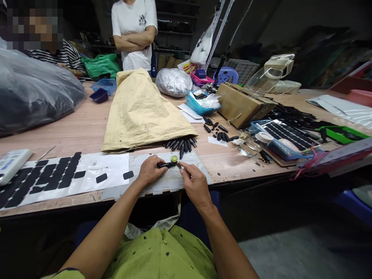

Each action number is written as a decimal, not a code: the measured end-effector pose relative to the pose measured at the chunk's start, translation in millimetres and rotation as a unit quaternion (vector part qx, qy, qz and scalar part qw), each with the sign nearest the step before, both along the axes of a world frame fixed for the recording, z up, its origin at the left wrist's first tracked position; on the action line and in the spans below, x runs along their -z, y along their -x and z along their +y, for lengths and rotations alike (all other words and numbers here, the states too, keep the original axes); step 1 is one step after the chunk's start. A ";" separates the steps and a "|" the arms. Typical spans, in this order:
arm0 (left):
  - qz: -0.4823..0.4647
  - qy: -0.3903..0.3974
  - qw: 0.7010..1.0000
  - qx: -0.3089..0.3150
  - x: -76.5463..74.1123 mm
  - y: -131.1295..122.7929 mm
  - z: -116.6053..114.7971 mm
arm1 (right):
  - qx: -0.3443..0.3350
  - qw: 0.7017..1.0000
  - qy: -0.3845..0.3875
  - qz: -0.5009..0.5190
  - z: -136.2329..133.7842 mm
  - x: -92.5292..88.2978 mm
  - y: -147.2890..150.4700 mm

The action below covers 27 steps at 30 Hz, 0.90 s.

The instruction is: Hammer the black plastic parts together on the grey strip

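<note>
My left hand [149,169] is closed round a small black stick-shaped part [167,164], held level just above the white sheet [95,170] at the table's front edge. My right hand [194,183] pinches at the part's right end, fingers pressed together. A small green round cap [174,158] lies just behind the part. Several more black stick parts [180,144] spill from under a tan paper sack [139,112] right behind my hands. Black rounded pads [52,176] are stuck in rows on the sheet to the left.
A big grey plastic bag [35,97] fills the far left. A cardboard box [241,104], blue trays [200,106], loose black parts [219,133] and solar panels [286,133] crowd the right. One person with folded arms [134,35] stands behind the table; another sits at the far left.
</note>
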<state>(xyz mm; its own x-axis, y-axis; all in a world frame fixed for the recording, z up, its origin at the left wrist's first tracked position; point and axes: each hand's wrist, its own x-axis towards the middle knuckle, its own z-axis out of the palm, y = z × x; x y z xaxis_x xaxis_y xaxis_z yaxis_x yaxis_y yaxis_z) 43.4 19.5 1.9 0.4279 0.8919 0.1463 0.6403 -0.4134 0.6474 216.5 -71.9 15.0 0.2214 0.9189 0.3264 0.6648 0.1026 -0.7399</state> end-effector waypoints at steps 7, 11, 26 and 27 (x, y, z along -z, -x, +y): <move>0.009 0.011 1.000 -0.003 -5.3 0.0 -1.9 | 0.260 0.946 0.111 -0.160 24.2 -3.5 -59.9; 0.003 0.012 1.000 -0.002 -6.3 0.8 -3.0 | 0.289 0.919 0.158 -0.217 35.7 9.2 -72.3; 0.021 0.071 0.985 0.157 -19.6 34.8 -45.5 | 0.311 0.904 0.116 -0.269 37.6 23.0 -65.1; 0.022 0.068 0.986 0.153 -18.7 38.7 -54.1 | 0.311 0.904 0.116 -0.270 37.7 23.3 -64.9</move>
